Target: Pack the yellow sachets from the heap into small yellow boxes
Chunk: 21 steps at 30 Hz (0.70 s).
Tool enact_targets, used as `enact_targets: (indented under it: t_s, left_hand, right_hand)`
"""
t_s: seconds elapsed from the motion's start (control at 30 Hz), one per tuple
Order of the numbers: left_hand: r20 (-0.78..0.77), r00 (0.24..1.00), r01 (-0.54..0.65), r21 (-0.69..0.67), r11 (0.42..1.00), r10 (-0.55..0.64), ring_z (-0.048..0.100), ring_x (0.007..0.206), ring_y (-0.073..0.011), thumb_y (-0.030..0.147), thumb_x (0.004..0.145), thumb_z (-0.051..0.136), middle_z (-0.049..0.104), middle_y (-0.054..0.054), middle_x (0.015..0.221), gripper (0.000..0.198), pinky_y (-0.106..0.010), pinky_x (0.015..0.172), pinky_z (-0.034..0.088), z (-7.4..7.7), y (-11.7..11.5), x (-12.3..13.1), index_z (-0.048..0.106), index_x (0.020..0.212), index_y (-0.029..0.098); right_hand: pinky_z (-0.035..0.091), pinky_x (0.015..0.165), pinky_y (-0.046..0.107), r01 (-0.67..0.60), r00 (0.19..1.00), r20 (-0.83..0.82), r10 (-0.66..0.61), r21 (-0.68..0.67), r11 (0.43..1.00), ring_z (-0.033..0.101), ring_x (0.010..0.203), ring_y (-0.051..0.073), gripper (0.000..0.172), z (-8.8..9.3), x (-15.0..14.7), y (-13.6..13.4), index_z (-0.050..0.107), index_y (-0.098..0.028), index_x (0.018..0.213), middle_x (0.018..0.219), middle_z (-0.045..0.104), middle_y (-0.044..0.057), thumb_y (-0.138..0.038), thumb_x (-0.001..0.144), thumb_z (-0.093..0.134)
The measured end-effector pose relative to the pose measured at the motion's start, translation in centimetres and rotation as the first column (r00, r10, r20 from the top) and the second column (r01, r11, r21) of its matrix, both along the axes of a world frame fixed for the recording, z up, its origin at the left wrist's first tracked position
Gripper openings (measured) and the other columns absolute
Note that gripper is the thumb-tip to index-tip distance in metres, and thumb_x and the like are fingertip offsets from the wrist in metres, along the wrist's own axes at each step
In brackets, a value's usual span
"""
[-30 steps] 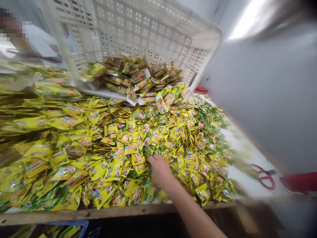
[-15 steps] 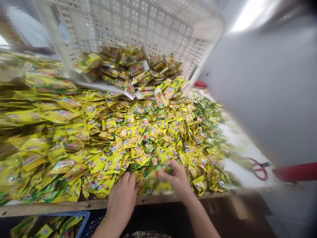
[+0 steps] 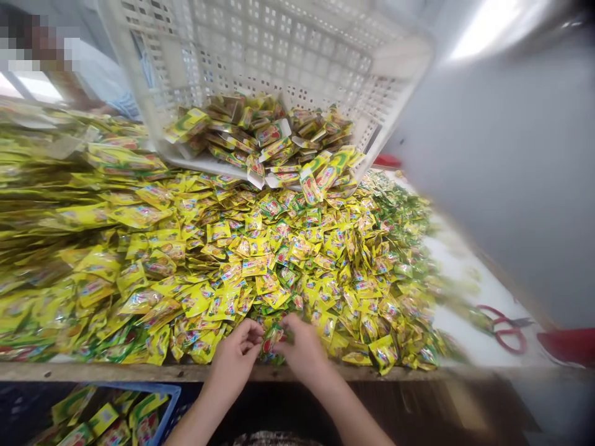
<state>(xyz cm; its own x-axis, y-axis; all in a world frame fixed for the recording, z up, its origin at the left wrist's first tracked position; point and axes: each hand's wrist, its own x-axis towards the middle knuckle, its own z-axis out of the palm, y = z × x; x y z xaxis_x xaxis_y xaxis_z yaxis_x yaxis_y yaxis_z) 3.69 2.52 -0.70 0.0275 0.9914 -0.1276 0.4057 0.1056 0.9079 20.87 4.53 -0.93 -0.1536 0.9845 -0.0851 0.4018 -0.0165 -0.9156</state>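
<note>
Pinching a green sachet (image 3: 271, 342) near the front edge of the counter (image 3: 467, 337), the right hand (image 3: 302, 347) faces the loosely curled left hand (image 3: 238, 347), whose grip cannot be confirmed. The white plastic crate (image 3: 297, 52) tilts open-side forward, probably to keep its cartons (image 3: 274, 133) within reach

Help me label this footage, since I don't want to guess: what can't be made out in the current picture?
All in the head view:
Fine print on the yellow packets: too small, and blurred toward the left.
Whether the left hand touches the green packet: too small and soft to tell.
Tabletop under the pile: hidden by packets.
Blue crate: cut off by the bottom edge.
Red object: blurred, cut off by the right edge.
</note>
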Motion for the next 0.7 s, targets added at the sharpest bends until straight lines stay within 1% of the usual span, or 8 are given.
enact_targets:
  t_s: [0.1, 0.17, 0.27, 0.37, 0.47, 0.57, 0.63, 0.7]
  left_hand:
    - [0.085, 0.996, 0.020, 0.009, 1.000, -0.020, 0.063, 0.074, -0.0165, 0.020, 0.080, 0.056, 0.062, 0.001, 0.078, 0.002, -0.025, 0.071, 0.051, 1.6, -0.1, 0.0, 0.056, 0.082, 0.021]
    - [0.172, 0.984, 0.038, 0.005, 0.999, -0.038, 0.063, 0.077, -0.0166, 0.021, 0.081, 0.059, 0.063, 0.001, 0.079, 0.002, -0.026, 0.073, 0.051, 3.1, -0.1, -0.2, 0.057, 0.081, 0.021]
    - [0.344, 0.939, 0.029, -0.039, 0.999, -0.014, 0.064, 0.080, -0.0170, 0.025, 0.081, 0.065, 0.065, 0.001, 0.081, 0.006, -0.025, 0.075, 0.051, 5.1, 0.0, -0.1, 0.061, 0.082, 0.021]
    - [0.438, 0.897, -0.020, -0.091, 0.996, 0.058, 0.066, 0.093, -0.0210, 0.033, 0.077, 0.070, 0.072, -0.003, 0.093, 0.022, -0.028, 0.081, 0.052, 5.6, 0.5, 0.7, 0.067, 0.096, 0.022]
    - [0.389, 0.920, -0.016, -0.072, 0.997, 0.043, 0.068, 0.090, -0.0244, 0.038, 0.072, 0.075, 0.075, -0.006, 0.090, 0.027, -0.030, 0.079, 0.053, 5.0, 1.4, 1.7, 0.072, 0.092, 0.019]
    - [0.254, 0.967, 0.002, 0.019, 1.000, -0.007, 0.067, 0.077, -0.0227, 0.035, 0.077, 0.070, 0.075, -0.005, 0.080, 0.018, -0.028, 0.072, 0.053, 4.7, 2.4, 2.3, 0.075, 0.081, 0.019]
    - [0.136, 0.986, 0.082, 0.098, 0.992, -0.095, 0.067, 0.076, -0.0222, 0.028, 0.077, 0.068, 0.075, -0.005, 0.080, 0.012, -0.027, 0.071, 0.052, 5.5, 3.4, 2.2, 0.077, 0.082, 0.022]
    - [0.023, 0.971, 0.233, 0.138, 0.963, -0.238, 0.068, 0.075, -0.0216, 0.024, 0.076, 0.068, 0.076, -0.003, 0.077, 0.011, -0.027, 0.071, 0.051, 7.3, 5.5, 2.1, 0.079, 0.079, 0.025]
  right_hand:
    - [0.049, 0.064, 0.026, -0.064, 0.990, -0.129, 0.052, -0.090, 0.994, 0.059, 0.072, 0.017, 0.036, 0.4, 0.5, 0.0, 0.067, -0.021, 0.102, 0.079, 0.064, -0.002, -0.015, 0.067, 0.074]
    - [0.049, 0.056, 0.024, -0.134, 0.972, -0.211, 0.100, -0.151, 0.980, 0.057, 0.065, 0.015, 0.028, 1.0, 1.0, 0.0, 0.068, -0.021, 0.098, 0.076, 0.060, -0.002, -0.019, 0.070, 0.072]
    - [0.050, 0.065, 0.026, -0.137, 0.966, -0.226, 0.126, -0.036, 0.990, 0.057, 0.073, 0.017, 0.016, 2.3, 1.7, 0.2, 0.067, -0.020, 0.080, 0.081, 0.057, -0.001, -0.021, 0.067, 0.076]
    - [0.050, 0.076, 0.030, -0.074, 0.935, -0.344, 0.084, 0.041, 0.996, 0.060, 0.086, 0.021, 0.021, 2.9, 1.8, 0.4, 0.066, -0.020, 0.090, 0.089, 0.061, 0.002, -0.025, 0.072, 0.074]
    - [0.051, 0.076, 0.032, -0.043, 0.870, -0.491, 0.040, 0.006, 0.999, 0.063, 0.085, 0.022, 0.029, 2.9, 1.5, 1.0, 0.063, -0.020, 0.104, 0.088, 0.065, 0.004, -0.030, 0.078, 0.069]
    - [0.053, 0.069, 0.033, -0.023, 0.884, -0.467, 0.015, -0.012, 1.000, 0.065, 0.078, 0.024, 0.036, 3.0, 1.5, 1.7, 0.066, -0.023, 0.106, 0.086, 0.067, 0.005, -0.038, 0.073, 0.073]
    - [0.054, 0.059, 0.032, -0.014, 0.899, -0.437, -0.013, -0.058, 0.998, 0.064, 0.069, 0.024, 0.034, 3.2, 1.8, 2.0, 0.070, -0.025, 0.096, 0.080, 0.066, 0.005, -0.046, 0.070, 0.075]
    - [0.052, 0.049, 0.032, 0.072, 0.887, -0.447, -0.115, -0.111, 0.991, 0.063, 0.059, 0.023, 0.034, 3.4, 2.1, 2.4, 0.071, -0.025, 0.086, 0.075, 0.065, 0.005, -0.053, 0.067, 0.075]
